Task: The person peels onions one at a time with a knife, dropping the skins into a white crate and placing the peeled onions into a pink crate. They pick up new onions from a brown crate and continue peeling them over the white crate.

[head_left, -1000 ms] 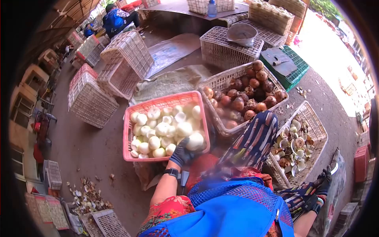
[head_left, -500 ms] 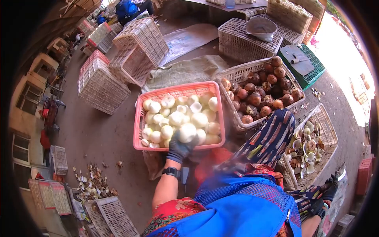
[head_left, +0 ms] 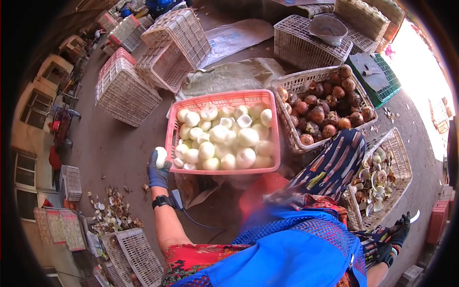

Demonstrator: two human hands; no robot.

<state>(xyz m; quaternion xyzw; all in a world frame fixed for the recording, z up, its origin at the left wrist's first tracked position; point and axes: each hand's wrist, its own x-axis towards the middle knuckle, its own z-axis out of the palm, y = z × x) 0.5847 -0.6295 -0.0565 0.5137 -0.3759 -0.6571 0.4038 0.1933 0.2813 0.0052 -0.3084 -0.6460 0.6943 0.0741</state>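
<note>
My left hand (head_left: pixel 158 173), in a dark glove, is closed around a white peeled onion (head_left: pixel 161 156) just outside the left corner of the pink basket (head_left: pixel 224 172). Many peeled white onions (head_left: pixel 248 137) fill that basket, some of them cut pieces or hollow layers. Far to the right, my right hand (head_left: pixel 400 231), also gloved, grips a knife whose pale curved blade (head_left: pixel 415 216) points outward; its handle is mostly hidden by the fingers. Beyond my knee stands a white crate (head_left: pixel 301 78) of unpeeled brown onions (head_left: pixel 317 114).
A crate (head_left: pixel 406 176) beside my leg holds onion peels and scraps (head_left: pixel 379 179). More scraps (head_left: pixel 116 213) lie on the floor at left. Stacked white crates (head_left: pixel 125 98), a green crate (head_left: pixel 385 79) and a metal bowl (head_left: pixel 328 27) stand around.
My left hand has moved left, out from over the pink basket, with a peeled onion in it. My right hand keeps the knife beside my leg. The view has shifted slightly.
</note>
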